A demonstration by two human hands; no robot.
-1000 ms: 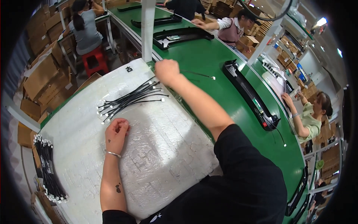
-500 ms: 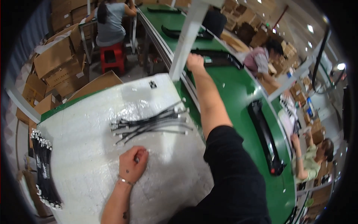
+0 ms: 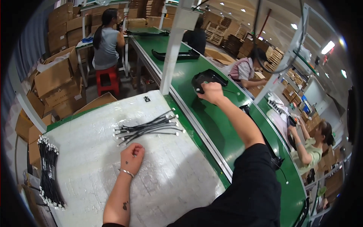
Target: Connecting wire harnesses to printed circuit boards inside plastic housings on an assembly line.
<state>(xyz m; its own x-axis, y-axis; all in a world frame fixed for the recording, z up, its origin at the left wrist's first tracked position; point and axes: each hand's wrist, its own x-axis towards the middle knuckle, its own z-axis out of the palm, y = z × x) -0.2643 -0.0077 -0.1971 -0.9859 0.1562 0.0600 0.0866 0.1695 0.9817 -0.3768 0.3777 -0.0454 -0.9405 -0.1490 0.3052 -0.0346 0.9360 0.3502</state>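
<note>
My right hand (image 3: 212,92) reaches over the green conveyor belt with its fingers closed on the near end of a long black plastic housing (image 3: 207,76). The housing points away from me and looks tilted, with a dark shadow on the belt beside it. A thin lead with a small pale plug trails to its right. My left hand (image 3: 132,155) rests loosely curled on the white-covered table, with nothing visible in it. Just beyond it lies a loose spread of black cables (image 3: 149,128) with white connectors. A thick bundle of similar cables (image 3: 49,172) lies at the table's left edge.
A white post (image 3: 176,49) rises between table and belt. More black housings lie on the belt, one (image 3: 176,55) farther up and one (image 3: 274,153) partly behind my right arm. Cardboard boxes (image 3: 56,81) stand at the left. Co-workers sit along the line, one on a red stool (image 3: 107,81).
My right hand has drawn the black housing nearer, and it has swung from lying across the belt to pointing away. My left hand stays curled on the table. The whole view has shifted.
</note>
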